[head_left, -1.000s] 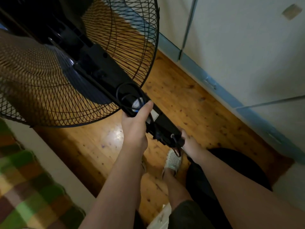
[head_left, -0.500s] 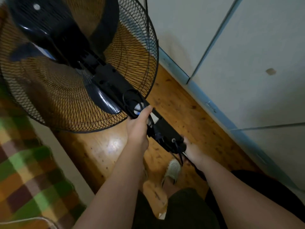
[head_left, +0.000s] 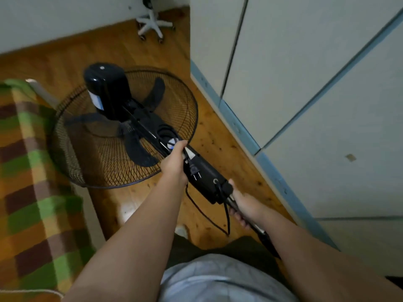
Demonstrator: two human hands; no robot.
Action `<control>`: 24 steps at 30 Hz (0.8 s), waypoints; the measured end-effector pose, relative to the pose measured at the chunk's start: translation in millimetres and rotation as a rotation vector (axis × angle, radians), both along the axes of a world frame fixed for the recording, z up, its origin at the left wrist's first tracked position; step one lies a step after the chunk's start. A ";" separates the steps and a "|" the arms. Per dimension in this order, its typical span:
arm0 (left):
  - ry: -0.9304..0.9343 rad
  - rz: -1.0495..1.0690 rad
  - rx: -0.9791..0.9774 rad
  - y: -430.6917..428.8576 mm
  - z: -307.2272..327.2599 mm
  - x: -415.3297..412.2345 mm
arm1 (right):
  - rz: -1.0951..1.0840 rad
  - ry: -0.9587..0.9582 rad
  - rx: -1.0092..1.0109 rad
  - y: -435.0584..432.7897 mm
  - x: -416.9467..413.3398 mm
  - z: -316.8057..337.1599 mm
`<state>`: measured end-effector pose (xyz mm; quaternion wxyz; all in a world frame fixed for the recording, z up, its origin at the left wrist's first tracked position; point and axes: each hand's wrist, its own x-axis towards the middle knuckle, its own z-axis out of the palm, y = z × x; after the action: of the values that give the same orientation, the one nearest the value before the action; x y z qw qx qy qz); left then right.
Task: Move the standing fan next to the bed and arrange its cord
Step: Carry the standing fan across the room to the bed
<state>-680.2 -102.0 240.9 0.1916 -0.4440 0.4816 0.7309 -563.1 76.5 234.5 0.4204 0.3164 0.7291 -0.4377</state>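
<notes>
No writing can be read on the fan. A white and blue sticker sits on the motor, and another shows just past the left hand, but both are too blurred to make out.

The fan is black, with a round wire grille and dark blades. It is held tilted, head away from the person, over the wood floor, between the bed on the left and the cupboard on the right. The left hand grips the neck beside a coil of cord. The right hand is wrapped round the pole just below the control box. A two-pin plug lies against the box, and a loop of cord hangs beneath it.

The lower pole passes under the right forearm, and the fan's base cannot be seen. A chair base is cut off at the top edge.
</notes>
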 end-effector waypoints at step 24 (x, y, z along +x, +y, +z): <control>0.053 0.053 0.229 -99.3 2.8 -10.5 | 0.135 0.065 0.116 -103.6 -77.4 32.3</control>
<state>-690.7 -201.3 243.7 0.2089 -0.4121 0.3882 0.7974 -640.5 -27.1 266.9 0.4060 0.2761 0.7862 -0.3753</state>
